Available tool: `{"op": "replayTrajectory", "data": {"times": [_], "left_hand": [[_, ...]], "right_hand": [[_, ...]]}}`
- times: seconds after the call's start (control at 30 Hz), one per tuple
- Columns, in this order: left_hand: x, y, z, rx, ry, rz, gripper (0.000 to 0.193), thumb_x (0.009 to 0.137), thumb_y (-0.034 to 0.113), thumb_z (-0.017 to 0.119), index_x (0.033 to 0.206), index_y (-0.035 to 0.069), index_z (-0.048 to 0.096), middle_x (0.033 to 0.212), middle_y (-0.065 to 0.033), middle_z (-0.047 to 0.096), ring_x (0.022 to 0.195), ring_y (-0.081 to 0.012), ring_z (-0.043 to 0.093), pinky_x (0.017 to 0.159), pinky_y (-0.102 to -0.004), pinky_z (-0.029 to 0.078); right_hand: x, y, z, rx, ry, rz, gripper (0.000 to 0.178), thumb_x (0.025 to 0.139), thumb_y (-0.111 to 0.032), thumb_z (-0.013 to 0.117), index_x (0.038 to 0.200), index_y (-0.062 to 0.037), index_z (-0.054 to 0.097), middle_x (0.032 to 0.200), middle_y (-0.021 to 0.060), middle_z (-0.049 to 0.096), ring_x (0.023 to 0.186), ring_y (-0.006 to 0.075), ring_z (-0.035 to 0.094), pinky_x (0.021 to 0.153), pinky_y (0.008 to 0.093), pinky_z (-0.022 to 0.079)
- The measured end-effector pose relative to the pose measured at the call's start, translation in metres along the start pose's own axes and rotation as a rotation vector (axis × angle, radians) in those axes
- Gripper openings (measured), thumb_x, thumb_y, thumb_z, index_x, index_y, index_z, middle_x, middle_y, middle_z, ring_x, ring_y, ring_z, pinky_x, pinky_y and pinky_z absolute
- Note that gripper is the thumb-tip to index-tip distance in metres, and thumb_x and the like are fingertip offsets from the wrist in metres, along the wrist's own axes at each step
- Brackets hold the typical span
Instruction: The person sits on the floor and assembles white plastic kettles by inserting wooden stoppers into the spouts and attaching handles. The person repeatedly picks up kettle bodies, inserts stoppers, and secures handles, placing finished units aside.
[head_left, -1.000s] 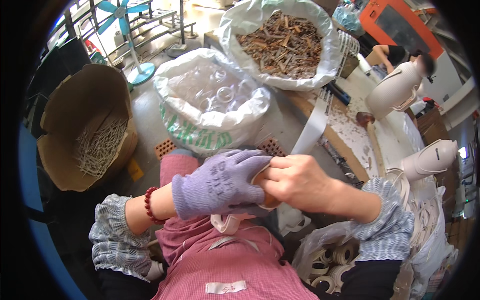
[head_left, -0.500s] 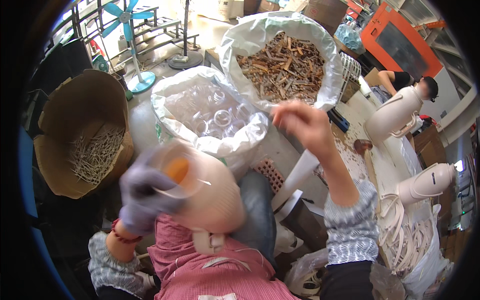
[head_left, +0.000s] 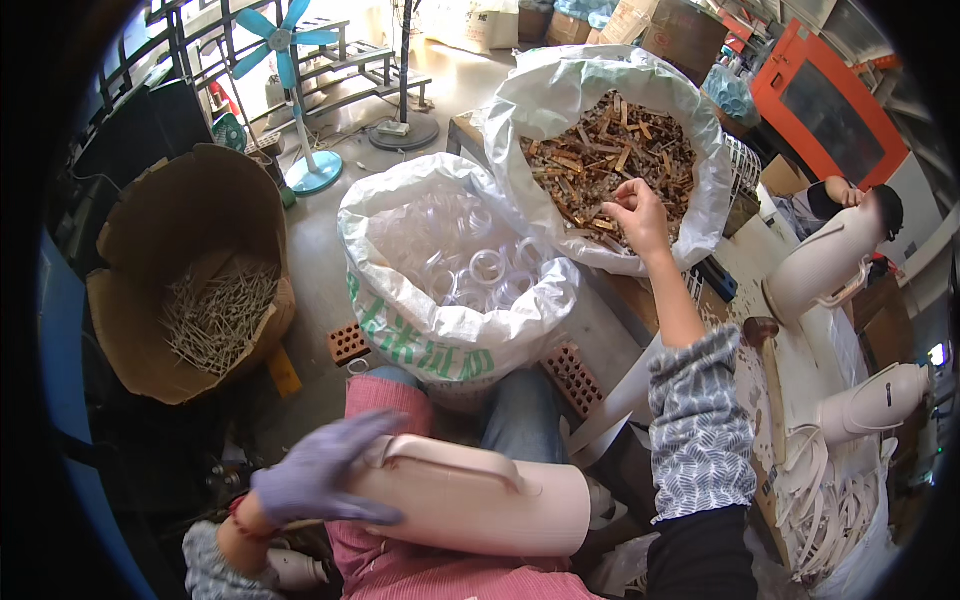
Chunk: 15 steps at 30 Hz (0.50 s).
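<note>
My left hand (head_left: 320, 470), in a purple glove, grips the end of a cream plastic jug body (head_left: 470, 495) that lies sideways across my lap. Its long handle faces up. My bare right hand (head_left: 635, 212) reaches out over a white sack (head_left: 700, 130) full of small brown wooden pieces (head_left: 590, 160), fingers pinched among them. Whether it holds a piece I cannot tell. A second white sack (head_left: 400, 330) holding clear plastic rings (head_left: 485, 265) stands between my knees and the far sack.
A cardboard bin (head_left: 170, 220) of pale thin sticks sits at the left. A blue floor fan (head_left: 290, 50) stands behind it. At the right, more cream jugs (head_left: 825, 265) stand on a littered bench, with a wooden mallet (head_left: 765, 360). Red bricks (head_left: 570, 375) lie under the sack.
Both hands were together at my lap a second ago. My right hand has since stretched out to the sack of wooden pieces. The left has lowered the jug body onto my lap.
</note>
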<state>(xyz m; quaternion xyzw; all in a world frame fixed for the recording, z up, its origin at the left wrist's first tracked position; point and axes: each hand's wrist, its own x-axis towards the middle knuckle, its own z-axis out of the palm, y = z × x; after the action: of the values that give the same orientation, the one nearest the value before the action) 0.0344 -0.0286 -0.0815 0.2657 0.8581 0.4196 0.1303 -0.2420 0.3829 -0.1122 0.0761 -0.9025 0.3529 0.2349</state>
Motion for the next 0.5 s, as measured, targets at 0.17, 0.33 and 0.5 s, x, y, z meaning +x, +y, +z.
{"op": "replayTrajectory", "data": {"times": [0.17, 0.33, 0.5], "left_hand": [[0.044, -0.049, 0.045, 0.05, -0.266, -0.076, 0.058, 0.083, 0.042, 0.069, 0.127, 0.006, 0.057, 0.108, -0.0167, 0.066, 0.094, -0.0306, 0.065, 0.084, -0.0351, 0.05], [0.04, -0.07, 0.078, -0.615, -0.327, -0.387, 0.052, 0.085, 0.024, 0.073, 0.127, -0.001, 0.055, 0.112, -0.0074, 0.065, 0.102, -0.0114, 0.058, 0.09, -0.0278, 0.048], [0.03, -0.064, 0.065, -0.812, -0.387, -0.568, 0.055, 0.08, 0.016, 0.077, 0.128, -0.001, 0.056, 0.115, -0.006, 0.064, 0.101, -0.0098, 0.058, 0.089, -0.0243, 0.047]], "right_hand": [[-0.094, -0.088, 0.004, 0.195, -0.304, -0.032, 0.022, 0.08, -0.01, 0.072, 0.1, -0.0021, 0.067, 0.086, 0.0116, 0.07, 0.075, 0.0212, 0.068, 0.069, 0.0314, 0.052], [-0.217, -0.146, 0.016, 0.163, -0.472, -0.46, 0.018, 0.075, -0.007, 0.073, 0.093, -0.0042, 0.069, 0.092, 0.0082, 0.064, 0.083, 0.0222, 0.06, 0.071, 0.0312, 0.051], [-0.268, -0.162, 0.037, 0.088, -0.539, -0.557, 0.027, 0.066, -0.007, 0.078, 0.091, -0.0077, 0.068, 0.078, 0.0032, 0.054, 0.075, 0.0221, 0.053, 0.064, 0.0339, 0.048]]}}
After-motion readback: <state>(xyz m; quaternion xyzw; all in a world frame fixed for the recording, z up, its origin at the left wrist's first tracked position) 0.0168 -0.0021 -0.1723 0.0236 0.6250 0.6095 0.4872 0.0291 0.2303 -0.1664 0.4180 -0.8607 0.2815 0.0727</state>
